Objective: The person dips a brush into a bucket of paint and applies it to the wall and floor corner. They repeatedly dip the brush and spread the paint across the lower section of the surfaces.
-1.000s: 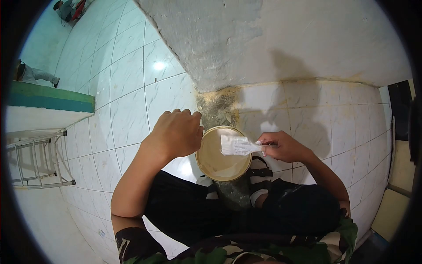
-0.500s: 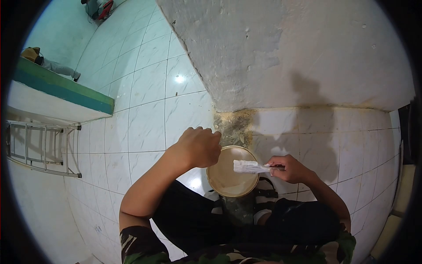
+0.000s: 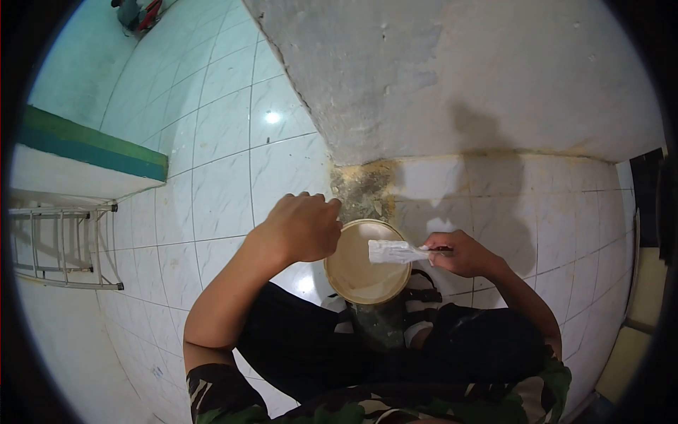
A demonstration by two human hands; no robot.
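A white-coated paintbrush (image 3: 390, 251) lies level over the bucket, its handle in the closed fingers of my right hand (image 3: 459, 253). Below the bristles stands a round bucket (image 3: 346, 288) with a pale, cream-coloured inside, set between my legs. My left hand (image 3: 305, 227) is curled closed at the bucket's left rim, knuckles forward. Its fingertips are turned away, and I cannot tell what they hold.
Ahead rises a grey-white plastered wall (image 3: 452, 85) with a rough corner edge. A stained, bare patch (image 3: 364, 187) breaks the white tiled floor (image 3: 219, 141) there. On the left are a metal ladder (image 3: 63, 247) and a green-banded ledge (image 3: 92, 145). A person (image 3: 131, 14) is at the far upper left.
The whole view has shifted slightly, so the bucket, hands and wall appear a little higher and further left. The second figure beyond the ledge has dropped out of sight. The brush stays over the bucket.
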